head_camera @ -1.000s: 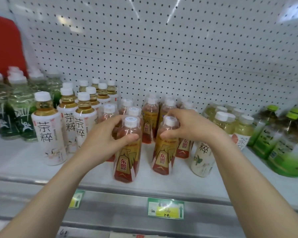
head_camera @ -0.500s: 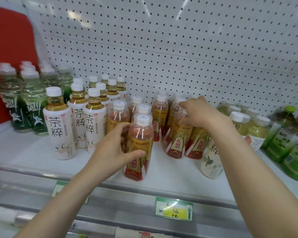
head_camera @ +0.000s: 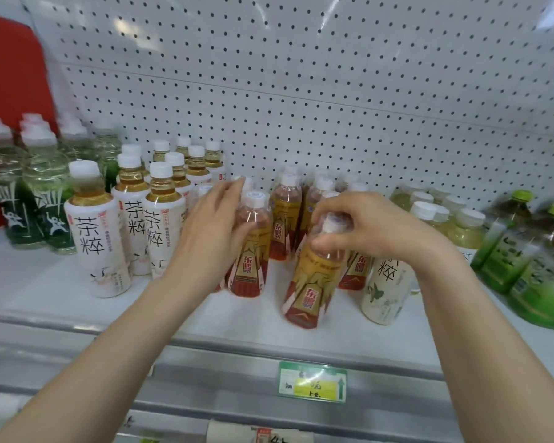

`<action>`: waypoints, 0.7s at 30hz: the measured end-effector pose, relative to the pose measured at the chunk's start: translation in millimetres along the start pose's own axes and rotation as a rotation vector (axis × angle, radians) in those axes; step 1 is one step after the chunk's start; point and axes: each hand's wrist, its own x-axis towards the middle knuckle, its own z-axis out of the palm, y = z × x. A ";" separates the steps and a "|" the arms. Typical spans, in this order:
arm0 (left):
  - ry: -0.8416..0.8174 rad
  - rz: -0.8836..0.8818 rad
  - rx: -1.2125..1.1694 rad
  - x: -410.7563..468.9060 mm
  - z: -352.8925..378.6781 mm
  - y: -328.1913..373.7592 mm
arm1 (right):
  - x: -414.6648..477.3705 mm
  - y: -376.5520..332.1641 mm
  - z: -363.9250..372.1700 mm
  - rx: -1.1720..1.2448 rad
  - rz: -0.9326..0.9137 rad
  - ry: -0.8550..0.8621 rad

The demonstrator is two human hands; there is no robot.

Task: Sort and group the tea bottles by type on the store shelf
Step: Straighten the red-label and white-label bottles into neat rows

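Both hands work at the red-label group (head_camera: 283, 219), midway along the shelf (head_camera: 39, 282). The right hand (head_camera: 368, 227) has its fingers curled round the neck of the tilted bottle (head_camera: 306, 286), just under the cap. The base of this bottle is close to the shelf's front edge, and I cannot tell whether it rests on the shelf or hangs just above it. A grip that high leaves the heavy body free to swing. It could knock the pale bottle (head_camera: 386, 289) just beside it toward the right end, or slip loose and roll off the front edge.

The left hand (head_camera: 211, 235) is open, fingers fairly straight and spread, against or just beside the upright bottle (head_camera: 251, 251); blur hides the contact. A careless sweep there could topple that bottle into the white-label bottles (head_camera: 98, 238) toward the left end, and packed rows go down like dominoes. Setting a red-label bottle among another type is the quieter risk.
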 end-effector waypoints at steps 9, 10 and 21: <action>-0.235 -0.009 -0.018 29.8 32.0 33.1 | -18.4 20.5 20.8 -0.163 0.123 0.217; -0.224 -0.024 -0.057 31.7 39.3 37.4 | -20.8 21.0 24.7 -0.180 0.126 0.225; -0.048 0.020 -0.082 28.3 59.3 35.5 | -25.8 17.0 35.3 -0.241 0.133 0.244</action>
